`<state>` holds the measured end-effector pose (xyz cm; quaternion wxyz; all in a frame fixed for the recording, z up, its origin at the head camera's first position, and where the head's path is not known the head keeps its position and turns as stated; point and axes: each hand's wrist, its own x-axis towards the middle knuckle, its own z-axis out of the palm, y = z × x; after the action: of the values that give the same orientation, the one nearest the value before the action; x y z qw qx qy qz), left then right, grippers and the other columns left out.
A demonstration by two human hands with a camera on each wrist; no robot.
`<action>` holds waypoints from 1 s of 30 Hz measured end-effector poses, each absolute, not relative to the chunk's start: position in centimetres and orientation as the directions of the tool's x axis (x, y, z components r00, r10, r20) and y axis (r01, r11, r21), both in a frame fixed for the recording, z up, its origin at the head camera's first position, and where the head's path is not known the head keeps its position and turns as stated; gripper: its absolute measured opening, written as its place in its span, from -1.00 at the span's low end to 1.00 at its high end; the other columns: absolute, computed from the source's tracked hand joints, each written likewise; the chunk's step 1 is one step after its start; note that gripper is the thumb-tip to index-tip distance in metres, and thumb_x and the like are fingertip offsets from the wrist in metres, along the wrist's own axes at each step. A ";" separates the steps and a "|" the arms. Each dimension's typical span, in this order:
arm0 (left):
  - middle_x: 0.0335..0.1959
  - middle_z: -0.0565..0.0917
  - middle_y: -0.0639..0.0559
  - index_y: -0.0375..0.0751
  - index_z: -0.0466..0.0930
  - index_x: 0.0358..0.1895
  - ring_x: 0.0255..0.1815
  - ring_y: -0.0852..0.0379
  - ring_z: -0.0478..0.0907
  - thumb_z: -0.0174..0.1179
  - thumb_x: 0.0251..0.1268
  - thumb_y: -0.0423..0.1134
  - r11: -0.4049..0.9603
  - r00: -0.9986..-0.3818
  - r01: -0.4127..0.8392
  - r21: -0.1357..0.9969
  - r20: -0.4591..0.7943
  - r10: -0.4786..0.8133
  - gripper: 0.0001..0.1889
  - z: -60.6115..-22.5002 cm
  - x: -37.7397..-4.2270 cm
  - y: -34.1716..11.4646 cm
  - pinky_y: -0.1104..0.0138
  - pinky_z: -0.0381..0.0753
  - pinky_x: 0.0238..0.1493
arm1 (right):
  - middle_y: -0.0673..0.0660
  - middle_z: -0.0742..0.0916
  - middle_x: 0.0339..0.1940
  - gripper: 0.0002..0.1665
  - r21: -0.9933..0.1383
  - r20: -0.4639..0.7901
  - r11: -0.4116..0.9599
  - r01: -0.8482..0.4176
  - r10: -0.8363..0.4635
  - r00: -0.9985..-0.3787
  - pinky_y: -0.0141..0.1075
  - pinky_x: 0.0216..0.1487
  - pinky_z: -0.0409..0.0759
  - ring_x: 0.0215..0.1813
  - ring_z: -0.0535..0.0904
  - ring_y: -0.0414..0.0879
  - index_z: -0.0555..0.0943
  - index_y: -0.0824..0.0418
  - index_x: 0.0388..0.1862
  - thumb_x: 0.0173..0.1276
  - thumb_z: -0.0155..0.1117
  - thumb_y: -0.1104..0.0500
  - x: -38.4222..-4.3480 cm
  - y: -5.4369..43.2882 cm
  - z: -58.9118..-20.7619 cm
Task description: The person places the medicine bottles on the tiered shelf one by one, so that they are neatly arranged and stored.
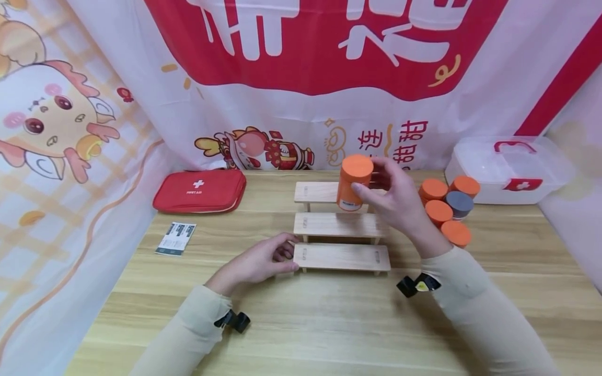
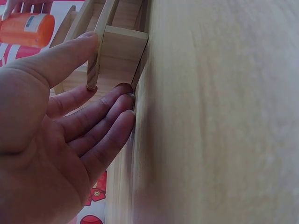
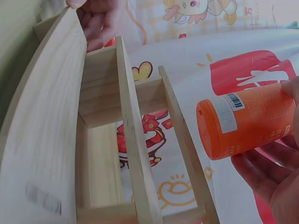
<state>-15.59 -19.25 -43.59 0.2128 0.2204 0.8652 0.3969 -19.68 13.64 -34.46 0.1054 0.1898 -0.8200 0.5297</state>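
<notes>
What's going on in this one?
A person's right hand holds an orange bottle in the air by a three-tier wooden stand. The left hand grips the left end of the stand's lowest tier. Four more orange-lidded bottles and one grey-lidded bottle stand grouped to the right, near a white box. A red pouch lies to the left.

Counting from the wooden rack [image 1: 336, 224]: one rack is standing on the worktop [image 1: 320, 324], showing three tiers. Two hands are appearing, the left hand [image 1: 258, 261] at its left end, the right hand [image 1: 397, 201] above with one orange bottle [image 1: 349, 180]. To its right, four orange-lidded containers [image 1: 439, 212], one grey-lidded container [image 1: 459, 202] and one lidded box [image 1: 479, 183] are standing; to its left, one red pouch [image 1: 199, 194] and one printed card [image 1: 176, 238] are lying.
</notes>
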 end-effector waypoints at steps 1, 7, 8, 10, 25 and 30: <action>0.10 0.73 0.01 -0.11 0.47 0.46 0.12 0.13 0.68 0.42 0.50 -0.14 0.584 -0.811 0.212 0.783 -0.193 0.552 -0.44 -43.6 -15.6 -19.3 0.18 0.71 0.22 | 0.27 0.70 0.34 -0.32 -0.824 0.382 0.367 -0.431 -0.202 -0.902 0.00 0.32 0.71 0.31 0.70 0.16 0.45 0.32 0.47 0.49 0.49 0.20 -19.8 13.4 -34.5; 0.09 0.74 0.03 -0.10 0.47 0.45 0.11 0.14 0.68 0.42 0.50 -0.14 0.584 -0.811 0.214 0.783 -0.191 0.553 -0.44 -43.6 -15.6 -19.3 0.23 0.70 0.19 | 0.31 0.70 0.33 -0.32 -0.831 0.372 0.357 -0.426 -0.213 -0.904 0.04 0.32 0.72 0.30 0.71 0.19 0.44 0.36 0.47 0.49 0.49 0.21 -20.7 12.4 -34.9; 0.09 0.74 0.03 -0.10 0.47 0.45 0.10 0.15 0.68 0.42 0.50 -0.14 0.586 -0.811 0.217 0.781 -0.190 0.553 -0.44 -43.6 -15.6 -19.3 0.23 0.71 0.18 | 0.32 0.69 0.33 -0.32 -0.839 0.365 0.348 -0.419 -0.213 -0.906 0.05 0.33 0.71 0.30 0.70 0.20 0.44 0.36 0.47 0.49 0.48 0.21 -20.8 12.3 -34.9; 0.09 0.74 0.02 -0.11 0.47 0.45 0.10 0.15 0.68 0.42 0.50 -0.15 0.589 -0.812 0.221 0.778 -0.188 0.552 -0.45 -43.6 -15.5 -19.3 0.21 0.71 0.19 | 0.31 0.69 0.33 -0.32 -0.850 0.354 0.334 -0.406 -0.208 -0.912 0.06 0.34 0.71 0.31 0.70 0.19 0.44 0.35 0.48 0.49 0.48 0.20 -20.9 12.1 -34.9; 0.10 0.73 0.02 -0.13 0.46 0.46 0.11 0.15 0.68 0.41 0.51 -0.15 0.590 -0.810 0.221 0.777 -0.191 0.554 -0.44 -43.2 -15.5 -19.3 0.17 0.72 0.23 | 0.25 0.66 0.40 -0.26 -0.888 0.293 0.306 -0.344 -0.200 -0.935 0.00 0.45 0.65 0.39 0.65 0.13 0.41 0.24 0.54 0.51 0.49 0.10 -22.0 9.6 -34.4; 0.10 0.73 0.01 -0.14 0.46 0.46 0.12 0.14 0.67 0.41 0.51 -0.16 0.585 -0.810 0.213 0.783 -0.194 0.554 -0.44 -43.3 -15.5 -19.4 0.15 0.71 0.25 | 0.27 0.65 0.42 -0.23 -0.896 0.269 0.298 -0.328 -0.221 -0.937 -0.02 0.47 0.63 0.42 0.64 0.14 0.39 0.27 0.54 0.50 0.50 0.10 -22.6 8.8 -34.3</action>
<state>-15.50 -19.38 -43.27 0.2144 0.2217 0.8641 0.3979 -22.59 8.79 -34.30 0.0471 0.1706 -0.8043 0.5672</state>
